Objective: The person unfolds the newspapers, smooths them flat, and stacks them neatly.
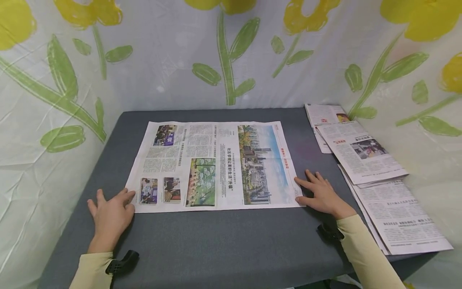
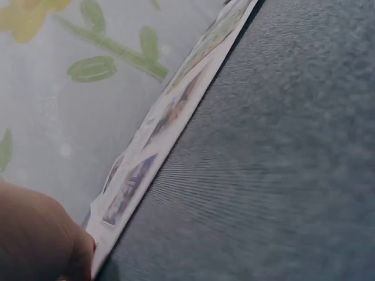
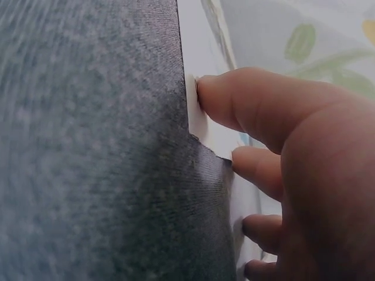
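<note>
A newspaper sheet (image 1: 223, 176), printed with photos and columns of text, lies flat on the grey cloth-covered table (image 1: 223, 245). At its near left corner, my left hand (image 1: 112, 212) touches the edge with thumb and index finger, the other fingers spread. The left wrist view shows part of that hand (image 2: 41, 234) against the paper's corner. My right hand (image 1: 323, 194) reaches the near right corner, its fingers extended. From the right wrist, the thumb (image 3: 228, 96) rests on the white margin, and the index fingertip (image 3: 249, 164) meets the side edge. Neither hand curls round the paper.
Several folded newspapers (image 1: 364, 152) lie overlapping along the table's right side, some jutting past its edge. A white curtain (image 1: 162, 60) with yellow flowers and green leaves surrounds the back and sides. Black straps with a curved piece (image 1: 124, 261) sit at both wrists.
</note>
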`<state>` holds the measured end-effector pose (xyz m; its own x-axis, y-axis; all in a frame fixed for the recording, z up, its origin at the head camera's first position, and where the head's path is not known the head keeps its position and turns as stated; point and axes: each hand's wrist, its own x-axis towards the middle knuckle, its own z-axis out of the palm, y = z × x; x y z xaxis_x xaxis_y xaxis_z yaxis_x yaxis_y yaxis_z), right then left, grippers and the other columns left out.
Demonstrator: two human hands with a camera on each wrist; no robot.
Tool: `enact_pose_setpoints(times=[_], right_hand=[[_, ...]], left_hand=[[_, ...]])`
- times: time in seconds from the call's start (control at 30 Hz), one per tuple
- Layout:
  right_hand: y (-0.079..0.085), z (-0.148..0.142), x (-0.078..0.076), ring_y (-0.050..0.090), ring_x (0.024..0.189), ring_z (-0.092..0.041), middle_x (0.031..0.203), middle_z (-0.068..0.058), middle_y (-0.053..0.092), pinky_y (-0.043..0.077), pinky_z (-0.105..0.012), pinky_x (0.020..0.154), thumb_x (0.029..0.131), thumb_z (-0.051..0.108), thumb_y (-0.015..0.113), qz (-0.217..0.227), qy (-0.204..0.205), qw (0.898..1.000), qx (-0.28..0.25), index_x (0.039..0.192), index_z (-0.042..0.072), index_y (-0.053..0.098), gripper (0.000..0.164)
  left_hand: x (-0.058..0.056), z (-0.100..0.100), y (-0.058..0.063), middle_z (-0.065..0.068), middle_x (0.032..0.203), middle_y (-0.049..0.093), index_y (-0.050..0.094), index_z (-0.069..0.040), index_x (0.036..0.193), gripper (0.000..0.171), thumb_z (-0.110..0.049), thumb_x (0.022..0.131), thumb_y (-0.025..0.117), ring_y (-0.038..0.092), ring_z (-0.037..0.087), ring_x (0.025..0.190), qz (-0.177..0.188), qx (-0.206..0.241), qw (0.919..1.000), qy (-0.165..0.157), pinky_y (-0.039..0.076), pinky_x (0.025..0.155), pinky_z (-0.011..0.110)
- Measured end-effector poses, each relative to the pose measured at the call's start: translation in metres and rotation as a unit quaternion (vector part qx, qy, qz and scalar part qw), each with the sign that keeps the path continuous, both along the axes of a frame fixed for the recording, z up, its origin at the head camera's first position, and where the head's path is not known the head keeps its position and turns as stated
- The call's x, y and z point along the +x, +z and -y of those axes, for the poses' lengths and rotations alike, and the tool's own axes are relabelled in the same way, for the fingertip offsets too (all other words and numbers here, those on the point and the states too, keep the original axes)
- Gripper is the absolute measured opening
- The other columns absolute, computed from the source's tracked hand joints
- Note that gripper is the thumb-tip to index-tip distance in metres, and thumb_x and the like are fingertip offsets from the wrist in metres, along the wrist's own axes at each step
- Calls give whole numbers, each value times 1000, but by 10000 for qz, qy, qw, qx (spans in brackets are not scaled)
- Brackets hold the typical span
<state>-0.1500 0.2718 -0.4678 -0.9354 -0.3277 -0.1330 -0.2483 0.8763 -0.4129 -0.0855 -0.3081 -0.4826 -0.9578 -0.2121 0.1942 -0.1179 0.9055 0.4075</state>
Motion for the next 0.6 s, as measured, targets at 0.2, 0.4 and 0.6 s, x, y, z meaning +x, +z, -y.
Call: enact_pose_setpoints(times=[0.2,0.4,0.6], right_hand=[[7,15,-5,20,146,-66,158,-39,30,17,-82,111,91,40,72,-238,-3,9997,49,148,4,52,70],[21,73,-7,35,144,-59,156,-36,37,27,-77,112,96,35,67,-554,654,9962,-169,149,3,51,64],[20,140,8,34,145,-58,159,-32,36,32,-72,113,102,37,60,-439,1265,9909,-104,151,11,51,55]], left_hand=[[-20,-12,14,40,134,56,68,6,122,41,-1,83,57,21,74,139,-251,-103,9993,-255,4,112,83],[-76,-65,36,39,155,36,52,-1,146,55,-25,97,62,21,67,145,397,-296,9905,-1280,12,114,80],[-141,-118,32,34,166,13,29,-12,162,75,-49,102,54,8,63,151,1306,-442,9612,-2390,8,118,78]])
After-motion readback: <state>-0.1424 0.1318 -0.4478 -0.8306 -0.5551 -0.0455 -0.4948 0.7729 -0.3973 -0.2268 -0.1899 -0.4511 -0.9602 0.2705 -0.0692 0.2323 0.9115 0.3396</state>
